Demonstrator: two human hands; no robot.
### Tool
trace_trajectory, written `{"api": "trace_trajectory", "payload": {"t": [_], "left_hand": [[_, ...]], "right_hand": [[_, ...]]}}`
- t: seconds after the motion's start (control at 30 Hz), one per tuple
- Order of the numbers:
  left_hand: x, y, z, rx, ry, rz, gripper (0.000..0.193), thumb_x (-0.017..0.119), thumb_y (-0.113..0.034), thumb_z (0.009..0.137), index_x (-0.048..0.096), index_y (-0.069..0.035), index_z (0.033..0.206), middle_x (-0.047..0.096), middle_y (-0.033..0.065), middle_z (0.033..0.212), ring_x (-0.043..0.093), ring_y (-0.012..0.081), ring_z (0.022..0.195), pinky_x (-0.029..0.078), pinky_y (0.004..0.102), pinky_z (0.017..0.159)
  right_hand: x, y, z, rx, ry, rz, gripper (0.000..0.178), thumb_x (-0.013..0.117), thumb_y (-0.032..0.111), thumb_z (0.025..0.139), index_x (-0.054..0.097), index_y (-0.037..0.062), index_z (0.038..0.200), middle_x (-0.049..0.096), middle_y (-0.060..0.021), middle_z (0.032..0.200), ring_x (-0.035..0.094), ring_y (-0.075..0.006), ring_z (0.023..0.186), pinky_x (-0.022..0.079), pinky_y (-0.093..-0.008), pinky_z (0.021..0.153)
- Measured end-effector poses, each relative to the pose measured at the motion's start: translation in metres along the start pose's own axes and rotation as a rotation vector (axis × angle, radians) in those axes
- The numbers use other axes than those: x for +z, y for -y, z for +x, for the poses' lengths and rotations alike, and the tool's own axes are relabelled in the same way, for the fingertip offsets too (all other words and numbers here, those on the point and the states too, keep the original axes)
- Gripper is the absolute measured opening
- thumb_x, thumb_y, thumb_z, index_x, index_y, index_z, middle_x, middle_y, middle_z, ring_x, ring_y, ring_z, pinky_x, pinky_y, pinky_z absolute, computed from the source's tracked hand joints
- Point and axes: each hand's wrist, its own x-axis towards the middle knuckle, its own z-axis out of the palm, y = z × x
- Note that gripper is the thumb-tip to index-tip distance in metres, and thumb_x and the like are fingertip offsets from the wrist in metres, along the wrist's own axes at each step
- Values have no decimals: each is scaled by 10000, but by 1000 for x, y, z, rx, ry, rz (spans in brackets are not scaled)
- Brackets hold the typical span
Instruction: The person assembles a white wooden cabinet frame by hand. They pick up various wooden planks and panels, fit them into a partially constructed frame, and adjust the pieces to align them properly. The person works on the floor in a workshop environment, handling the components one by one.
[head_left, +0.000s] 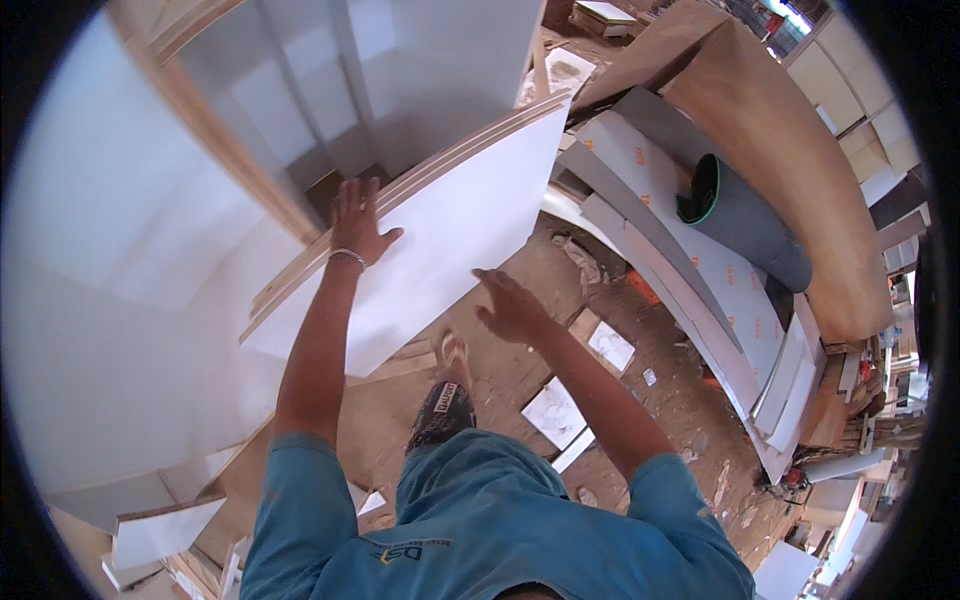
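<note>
brown floor (pixel 512 375) below white panel (pixel 455 235), long axis lower-left to upper-right

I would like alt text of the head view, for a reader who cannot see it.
A person's left hand lies over the upper edge of a white panel, and the right hand is near its lower edge. To the right, a dark grey roll lies on a pale sheet; white board pieces lie on the brown floor.
</note>
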Motion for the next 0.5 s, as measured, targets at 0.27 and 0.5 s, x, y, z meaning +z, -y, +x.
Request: {"api": "trace_trajectory", "payload": {"t": [0.27, 0.5], "left_hand": [[81, -36, -14, -263, 152, 92, 954, 798, -522, 726, 378, -113, 1478, 557, 174, 1206, 522, 349, 1153, 397, 498, 985], [27, -61, 18, 4, 152, -22, 598, 771, -346, 764, 513, -56, 1219, 579, 215, 1164, 559, 399, 1106, 473, 503, 910]], "right_hand": [[-76, -64, 124, -132, -95, -440, 849, 720, 249, 834, 265, 120, 1539, 290, -292, 1529, 313, -449, 1411, 307, -525, 1152], [-171, -122, 240, -535, 89, -794, 743, 668, 248, 824, 375, 127, 1496, 372, -207, 1512, 367, -352, 1403, 322, -526, 1131]]}}
